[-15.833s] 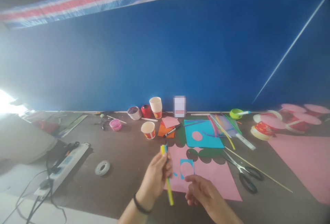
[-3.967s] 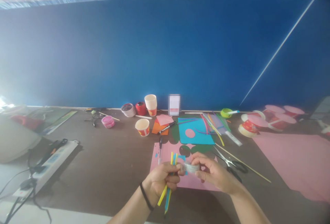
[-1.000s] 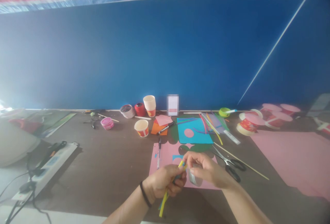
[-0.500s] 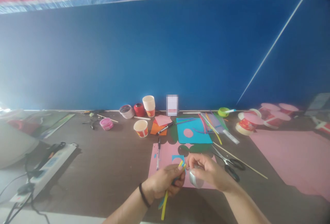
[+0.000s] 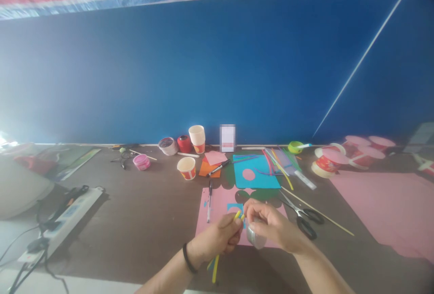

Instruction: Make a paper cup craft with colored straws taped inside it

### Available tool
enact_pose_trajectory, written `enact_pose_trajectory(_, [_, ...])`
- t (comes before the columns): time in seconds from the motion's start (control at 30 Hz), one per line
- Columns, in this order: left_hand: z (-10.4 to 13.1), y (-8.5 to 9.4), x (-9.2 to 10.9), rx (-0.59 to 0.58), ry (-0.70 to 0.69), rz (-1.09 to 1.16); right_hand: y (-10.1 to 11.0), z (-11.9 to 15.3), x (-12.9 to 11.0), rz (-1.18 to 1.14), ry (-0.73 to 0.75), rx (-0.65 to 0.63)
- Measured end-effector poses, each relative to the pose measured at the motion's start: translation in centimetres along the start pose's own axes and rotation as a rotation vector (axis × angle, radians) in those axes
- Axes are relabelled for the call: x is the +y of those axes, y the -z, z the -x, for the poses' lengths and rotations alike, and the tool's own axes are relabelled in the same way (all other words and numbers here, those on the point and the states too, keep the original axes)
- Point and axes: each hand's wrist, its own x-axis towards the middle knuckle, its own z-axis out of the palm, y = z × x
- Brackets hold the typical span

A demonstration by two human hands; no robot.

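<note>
My left hand (image 5: 222, 236), with a black band at the wrist, is closed around yellow strips (image 5: 215, 269); their tips stick out above the thumb and their long ends hang below the fist. A bit of blue shows beside the hanging ends. Close on its right, my right hand (image 5: 266, 221) is closed on a roll of clear tape (image 5: 255, 236), its fingertips near the strip tips. Both hands are over a pink sheet (image 5: 202, 221) with a cut blue piece (image 5: 233, 206) and a pen (image 5: 209, 201) on it.
Scissors (image 5: 300, 215) and a thin stick (image 5: 320, 212) lie right of my hands. Behind are a blue sheet (image 5: 242, 181), a paper cup (image 5: 186, 169) and stacked cups (image 5: 197, 139). Red cups with pink discs (image 5: 330, 161) stand right; a power strip (image 5: 64, 224) lies left.
The yellow tips above my left thumb have shifted slightly and the blue bit beside them no longer shows. The tape roll has tilted a little to the left. The view has moved slightly.
</note>
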Motion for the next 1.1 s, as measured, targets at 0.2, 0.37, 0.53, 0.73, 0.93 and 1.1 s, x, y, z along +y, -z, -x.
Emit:
enact_pose_trajectory(0.2, [0.0, 0.2, -0.1, 0.061, 0.011, -0.196, -0.3, -0.1, -0.6, 0.018, -0.004, -0.046])
enact_pose_trajectory(0.37, [0.1, 0.1, 0.4, 0.070, 0.033, -0.326, -0.6, -0.5, -0.6, 0.047, -0.028, -0.061])
enact_pose_trajectory(0.53, [0.3, 0.1, 0.9, 0.113, -0.016, -0.534, -0.8, -0.8, -0.5, -0.001, -0.081, -0.060])
enact_pose_trajectory(0.73, [0.3, 0.3, 0.5, 0.164, -0.152, -0.709, -1.1, -0.8, -0.5, 0.077, -0.076, 0.002])
enact_pose_trajectory(0.93, [-0.1, 1.1, -0.8, 0.137, -0.329, -0.942, -1.6, -0.5, -0.1, 0.230, -0.029, 0.109])
enact_pose_trajectory(1.1, [-0.3, 1.2, -1.1, 0.112, -0.412, -1.200, -2.1, -0.3, -0.3, 0.333, -0.037, 0.160])
